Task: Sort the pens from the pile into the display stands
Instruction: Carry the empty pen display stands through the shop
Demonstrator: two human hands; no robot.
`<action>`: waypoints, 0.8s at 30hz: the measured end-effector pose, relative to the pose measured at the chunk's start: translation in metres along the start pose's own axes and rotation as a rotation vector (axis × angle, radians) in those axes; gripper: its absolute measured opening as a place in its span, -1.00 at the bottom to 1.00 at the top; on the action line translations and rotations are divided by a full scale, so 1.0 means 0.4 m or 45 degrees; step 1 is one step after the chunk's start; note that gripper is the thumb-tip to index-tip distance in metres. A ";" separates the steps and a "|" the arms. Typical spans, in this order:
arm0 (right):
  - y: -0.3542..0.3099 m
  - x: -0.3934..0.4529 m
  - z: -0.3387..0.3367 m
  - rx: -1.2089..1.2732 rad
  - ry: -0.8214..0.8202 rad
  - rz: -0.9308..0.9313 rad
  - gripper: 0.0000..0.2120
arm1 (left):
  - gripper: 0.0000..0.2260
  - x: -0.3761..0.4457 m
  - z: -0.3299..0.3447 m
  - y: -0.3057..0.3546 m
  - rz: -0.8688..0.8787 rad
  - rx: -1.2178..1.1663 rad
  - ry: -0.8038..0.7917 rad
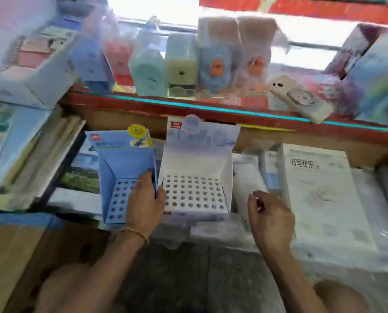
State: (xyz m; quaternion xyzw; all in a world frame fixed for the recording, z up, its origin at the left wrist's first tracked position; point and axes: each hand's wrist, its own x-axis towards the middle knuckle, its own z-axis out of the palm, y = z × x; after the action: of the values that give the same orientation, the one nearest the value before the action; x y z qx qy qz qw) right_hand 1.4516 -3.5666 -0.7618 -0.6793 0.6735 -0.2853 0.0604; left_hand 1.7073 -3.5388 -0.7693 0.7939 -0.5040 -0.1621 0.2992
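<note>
Two cardboard display stands sit side by side in the middle. The blue stand is on the left, the white stand on the right. Both have hole grids with nothing in them. My left hand grips the wall where the two stands meet: fingers lie over the blue stand's right side and the thumb is on the white stand's left edge. My right hand hovers to the right of the white stand with its fingers loosely curled and nothing visible in them. No pens show in this view.
A large white box lies to the right of the stands. Stacked books and folders fill the left. A red-edged shelf behind holds packaged goods. A brown carton sits at lower left.
</note>
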 end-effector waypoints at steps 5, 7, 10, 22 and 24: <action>0.024 0.006 0.110 0.036 0.049 0.008 -0.89 | -0.64 0.041 0.067 -0.043 0.084 -0.097 0.067; 0.015 0.008 0.122 0.006 0.043 -0.008 -0.92 | -0.60 0.045 0.067 -0.047 0.092 -0.090 0.076; 0.012 0.013 0.122 -0.022 -0.001 0.022 -0.90 | -0.55 0.033 0.057 -0.047 0.099 -0.059 0.036; -0.059 -0.003 0.078 0.190 0.035 -0.142 -0.75 | -0.69 0.029 0.036 -0.043 0.068 -0.009 0.085; -0.090 -0.005 0.093 0.238 -0.074 -0.131 -0.74 | -0.74 0.026 0.030 -0.048 0.048 -0.032 0.068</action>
State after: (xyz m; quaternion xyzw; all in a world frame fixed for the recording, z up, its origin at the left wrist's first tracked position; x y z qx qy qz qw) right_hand 1.5011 -3.5729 -0.7766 -0.7123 0.6062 -0.3297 0.1283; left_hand 1.7188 -3.5457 -0.7905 0.7844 -0.5087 -0.1416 0.3254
